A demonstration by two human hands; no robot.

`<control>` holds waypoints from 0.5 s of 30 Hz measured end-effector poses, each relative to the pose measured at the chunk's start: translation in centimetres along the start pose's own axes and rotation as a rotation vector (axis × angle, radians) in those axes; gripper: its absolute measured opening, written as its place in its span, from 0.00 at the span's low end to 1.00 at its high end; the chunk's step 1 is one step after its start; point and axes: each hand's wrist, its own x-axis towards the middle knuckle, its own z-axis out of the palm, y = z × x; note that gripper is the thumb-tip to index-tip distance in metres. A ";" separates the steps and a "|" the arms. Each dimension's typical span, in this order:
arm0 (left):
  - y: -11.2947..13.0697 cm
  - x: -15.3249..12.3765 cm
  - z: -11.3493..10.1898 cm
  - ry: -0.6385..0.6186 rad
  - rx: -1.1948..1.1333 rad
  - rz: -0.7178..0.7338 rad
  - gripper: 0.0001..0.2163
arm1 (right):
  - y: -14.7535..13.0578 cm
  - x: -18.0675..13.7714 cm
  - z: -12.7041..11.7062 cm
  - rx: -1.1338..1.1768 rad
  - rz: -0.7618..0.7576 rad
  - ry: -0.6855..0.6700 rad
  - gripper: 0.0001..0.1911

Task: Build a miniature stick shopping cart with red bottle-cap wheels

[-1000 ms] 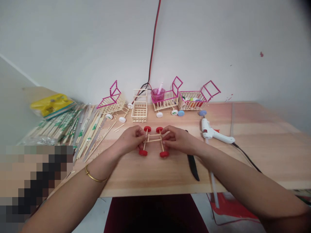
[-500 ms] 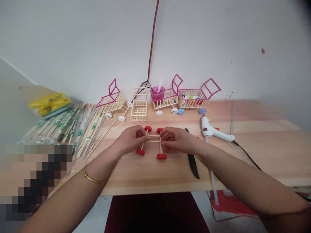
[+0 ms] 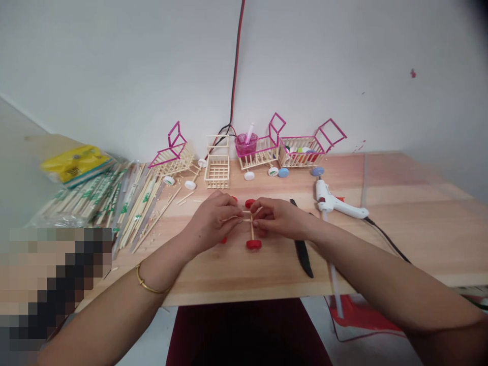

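Both my hands pinch a small frame of wooden sticks point(image 3: 247, 220) fitted with red bottle-cap wheels point(image 3: 253, 244) on the wooden table point(image 3: 236, 269). My left hand point(image 3: 213, 218) is closed on the frame's left side and covers the left wheels. My right hand point(image 3: 276, 217) is closed on its right side, fingertips on the cross sticks. One red wheel shows near me and another point(image 3: 249, 203) at the far side.
A white glue gun point(image 3: 337, 203) with its cable lies to the right; a black knife point(image 3: 302, 249) lies by my right wrist. Stick carts with pink frames point(image 3: 301, 147) and a plain stick basket point(image 3: 218, 170) stand along the wall. Packs of chopsticks point(image 3: 122, 198) cover the left.
My hands have closed in toward each other on the frame. The left hand now covers the left wheels, and the frame has turned slightly.
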 end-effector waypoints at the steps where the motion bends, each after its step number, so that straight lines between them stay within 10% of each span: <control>1: 0.0 0.0 0.1 -0.007 0.007 0.004 0.07 | 0.0 0.0 0.0 -0.008 0.000 -0.002 0.08; 15: 0.0 0.0 0.4 -0.010 0.028 0.068 0.06 | -1.3 -0.6 -0.6 -0.278 0.000 0.114 0.08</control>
